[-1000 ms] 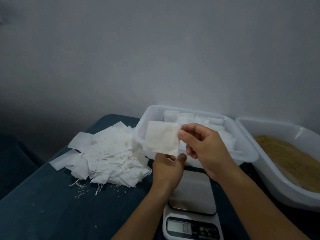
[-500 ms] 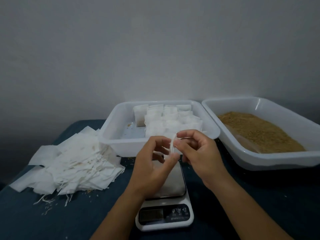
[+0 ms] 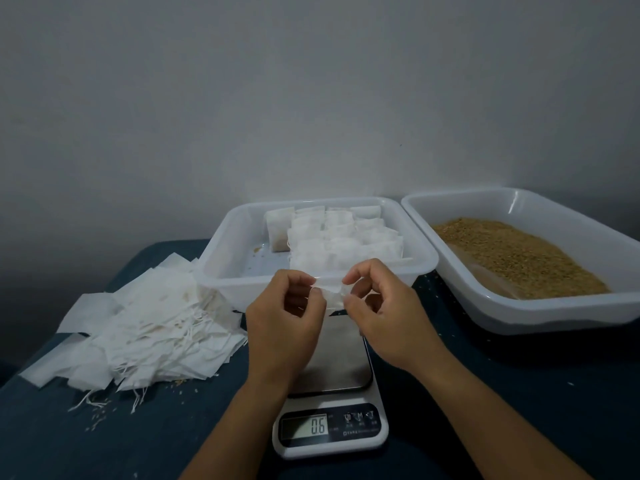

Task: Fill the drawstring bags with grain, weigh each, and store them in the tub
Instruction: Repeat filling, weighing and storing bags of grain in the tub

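Left hand (image 3: 284,317) and right hand (image 3: 384,313) pinch opposite edges of empty drawstring bag (image 3: 330,294), held between them above scale (image 3: 329,403), in front of tub (image 3: 242,282) of filled bags (image 3: 346,237). Scale reads 0.6. Grain (image 3: 519,258) in tray at right. Empty bags (image 3: 138,323) heaped on counter (image 3: 104,441) at left.

Left hand (image 3: 282,317) and right hand (image 3: 384,313) raised side by side, fingers (image 3: 356,271) curled, pinching

Tub (image 3: 221,271) and grain tray (image 3: 450,271) flank a narrow gap behind the scale (image 3: 346,372).
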Demonstrator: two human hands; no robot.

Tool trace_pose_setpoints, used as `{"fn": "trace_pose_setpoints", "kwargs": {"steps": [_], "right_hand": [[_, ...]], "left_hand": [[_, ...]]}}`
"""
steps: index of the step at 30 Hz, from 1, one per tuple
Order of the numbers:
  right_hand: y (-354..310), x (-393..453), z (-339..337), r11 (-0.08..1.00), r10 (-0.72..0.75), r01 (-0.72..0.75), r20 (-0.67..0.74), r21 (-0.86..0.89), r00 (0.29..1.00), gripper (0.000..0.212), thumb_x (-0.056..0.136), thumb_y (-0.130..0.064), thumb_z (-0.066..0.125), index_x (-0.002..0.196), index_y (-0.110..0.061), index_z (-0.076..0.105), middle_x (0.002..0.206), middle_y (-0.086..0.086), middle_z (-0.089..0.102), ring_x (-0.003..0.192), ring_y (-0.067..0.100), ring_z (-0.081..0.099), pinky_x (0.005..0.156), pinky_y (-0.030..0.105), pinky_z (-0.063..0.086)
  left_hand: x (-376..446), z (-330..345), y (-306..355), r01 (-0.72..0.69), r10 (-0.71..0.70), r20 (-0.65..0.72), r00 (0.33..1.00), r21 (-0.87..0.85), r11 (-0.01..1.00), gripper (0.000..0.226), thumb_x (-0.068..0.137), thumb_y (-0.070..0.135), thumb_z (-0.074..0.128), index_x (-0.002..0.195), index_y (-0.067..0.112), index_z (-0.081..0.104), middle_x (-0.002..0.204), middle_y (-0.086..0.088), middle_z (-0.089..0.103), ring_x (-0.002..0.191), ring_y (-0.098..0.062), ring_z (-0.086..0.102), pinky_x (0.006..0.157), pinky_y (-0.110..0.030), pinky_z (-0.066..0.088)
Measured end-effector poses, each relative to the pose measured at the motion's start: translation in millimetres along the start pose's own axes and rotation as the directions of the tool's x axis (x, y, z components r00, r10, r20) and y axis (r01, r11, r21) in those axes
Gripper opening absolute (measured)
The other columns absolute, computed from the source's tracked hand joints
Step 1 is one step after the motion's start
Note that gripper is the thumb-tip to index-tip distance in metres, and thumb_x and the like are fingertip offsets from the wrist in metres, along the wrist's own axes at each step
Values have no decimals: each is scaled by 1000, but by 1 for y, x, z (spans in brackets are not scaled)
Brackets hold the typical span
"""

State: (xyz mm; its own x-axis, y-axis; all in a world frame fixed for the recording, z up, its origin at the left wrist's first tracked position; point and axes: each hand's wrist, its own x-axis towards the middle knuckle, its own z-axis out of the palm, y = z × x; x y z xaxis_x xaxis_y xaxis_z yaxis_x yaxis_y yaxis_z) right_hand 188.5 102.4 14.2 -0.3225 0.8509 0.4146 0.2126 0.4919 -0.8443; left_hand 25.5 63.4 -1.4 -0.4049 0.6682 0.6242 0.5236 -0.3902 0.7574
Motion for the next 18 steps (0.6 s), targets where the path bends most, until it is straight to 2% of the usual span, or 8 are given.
{"fn": "trace_pose_setpoints", "kwargs": {"steps": [3,6,8,11,13,15,18], "right_hand": [[2,-1,6,987,-58,63,43,-147,997,17,100,-22,66,102,-37,58,84,-13,64,67,5,63,59,15,49],[5,-2,4,942,-169,157,-15,-297,986,10,100,-28,68,107,-31,60,89,-14,61,72,3,62,61,12,47],[3,-2,0,880,-334,291,-52,-374,941,14,95,-28,72,106,-25,63,95,-14,60,66,2,57,58,12,44],[2,-3,-2,788,-509,495,66,-367,858,16,92,-24,70,105,-24,61,99,-16,61,55,5,51,53,18,46],[5,-3,-3,751,-499,524,175,-402,849,17,92,-23,68,107,-24,59,104,-13,66,53,8,52,53,27,51],[9,-2,-5,748,-439,486,214,-452,873,20,91,-21,70,108,-22,61,107,-11,69,56,10,55,55,32,55],[14,-1,-5,750,-366,445,254,-488,895,24,90,-22,77,111,-21,66,106,-11,72,66,0,50,61,26,53]], "left_hand": [[1,-2,-1,-92,92,-7,996,58,994,21,81,14,74,95,27,66,79,15,68,74,-8,69,64,-10,51],[2,-4,-3,-122,122,3,993,84,989,26,80,7,77,95,25,67,80,16,67,74,-9,68,63,-12,51],[3,-5,-3,-122,123,4,992,89,988,25,79,8,78,95,24,67,79,16,67,74,-8,68,62,-14,52],[3,-6,-2,-118,116,23,993,78,990,26,80,8,80,95,25,67,80,16,68,75,-9,69,62,-16,53],[3,-5,-2,-93,91,40,995,64,994,29,80,6,83,95,25,67,83,16,69,75,-10,70,62,-18,54],[3,-6,-3,-58,55,66,996,43,997,31,80,5,83,95,27,67,84,16,70,76,-11,71,62,-20,56],[3,-6,-1,-2,6,125,992,-32,999,31,80,11,82,96,32,66,85,15,71,78,-13,71,63,-19,56]]}}
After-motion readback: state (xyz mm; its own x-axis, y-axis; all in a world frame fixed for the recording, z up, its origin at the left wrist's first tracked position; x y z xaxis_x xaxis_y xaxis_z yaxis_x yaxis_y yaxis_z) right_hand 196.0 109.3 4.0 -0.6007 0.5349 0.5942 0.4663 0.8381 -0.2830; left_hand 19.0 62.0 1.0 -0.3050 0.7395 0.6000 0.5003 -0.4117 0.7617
